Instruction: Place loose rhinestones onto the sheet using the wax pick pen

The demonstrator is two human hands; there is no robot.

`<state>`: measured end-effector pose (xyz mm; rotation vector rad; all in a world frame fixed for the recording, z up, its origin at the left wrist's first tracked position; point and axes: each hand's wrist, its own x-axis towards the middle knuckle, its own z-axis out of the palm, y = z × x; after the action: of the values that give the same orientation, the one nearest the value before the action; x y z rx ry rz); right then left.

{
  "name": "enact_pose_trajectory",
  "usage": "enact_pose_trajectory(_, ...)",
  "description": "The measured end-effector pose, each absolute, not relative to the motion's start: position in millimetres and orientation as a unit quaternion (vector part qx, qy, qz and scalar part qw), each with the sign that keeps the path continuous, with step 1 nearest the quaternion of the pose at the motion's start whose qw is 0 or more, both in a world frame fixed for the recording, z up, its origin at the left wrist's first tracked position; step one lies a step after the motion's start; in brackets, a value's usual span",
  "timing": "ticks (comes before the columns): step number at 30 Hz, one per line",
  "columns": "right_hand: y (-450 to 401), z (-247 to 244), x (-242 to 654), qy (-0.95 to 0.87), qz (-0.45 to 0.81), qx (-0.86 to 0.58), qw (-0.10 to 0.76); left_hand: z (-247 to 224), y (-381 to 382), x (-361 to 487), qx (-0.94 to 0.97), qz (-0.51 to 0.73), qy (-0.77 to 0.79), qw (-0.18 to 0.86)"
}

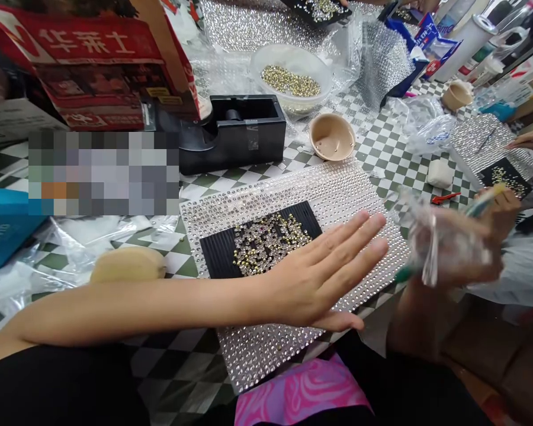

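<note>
**Our left hand lies flat, fingers spread; our right grips a bag**

Our left hand (311, 278) sits beside loose rhinestones (266, 242) on a black ribbed mat (217, 254), over a rhinestone sheet (337, 195). Our right hand (466, 236) clutches a clear plastic bag (444, 248). Beyond, a clear bowl (266, 71) holds gold studs (291, 81); a red carton (98, 47) shows Chinese lettering.

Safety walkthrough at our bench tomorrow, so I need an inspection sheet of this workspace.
Surface: green-and-white checkered tablecloth.
Job's things: rhinestone sheet with a black ribbed tray of loose rhinestones on it.
Clutter: black tape dispenser, plastic bowl of gold beads, tan cup, red printed carton.
Hands: left hand lies flat on the rhinestone sheet; right hand grips a clear plastic bag, blurred.
Cables: nothing seen.
Surroundings: co-worker's hand at far right, above a second black tray.
</note>
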<state>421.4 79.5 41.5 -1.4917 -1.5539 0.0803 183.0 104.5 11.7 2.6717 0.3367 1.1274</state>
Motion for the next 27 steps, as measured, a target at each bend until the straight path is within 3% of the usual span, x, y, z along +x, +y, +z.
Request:
enact_pose_trajectory(3,153.6,41.6,468.4,-0.632,-0.097,-0.655,0.403,10.1,92.9,184.4,0.946,0.308,0.089,0.046)
enact_pose_trajectory(7,239.0,20.5,505.0,-0.686,-0.056,-0.648,0.327,-1.1,60.7,181.1,0.973,0.224,0.052,0.018)
enact_pose_trajectory(11,278.2,-5.8,514.4,-0.720,-0.014,-0.610,0.331,-17.8,34.1,175.7,0.978,0.208,0.004,0.010)
enact_pose_trajectory(21,260.1,1.3,523.4,-0.743,0.053,-0.548,0.380,-8.7,55.8,183.1,0.974,0.214,0.073,0.000)
enact_pose_trajectory(26,216.9,39.2,459.3,-0.748,0.068,-0.530,0.394,-29.7,50.2,184.9,0.979,0.183,0.085,0.023)
enact_pose_trajectory(27,206.9,45.6,440.9,-0.748,0.122,-0.535,0.373,-31.8,49.1,184.7,0.979,0.183,0.083,0.026)
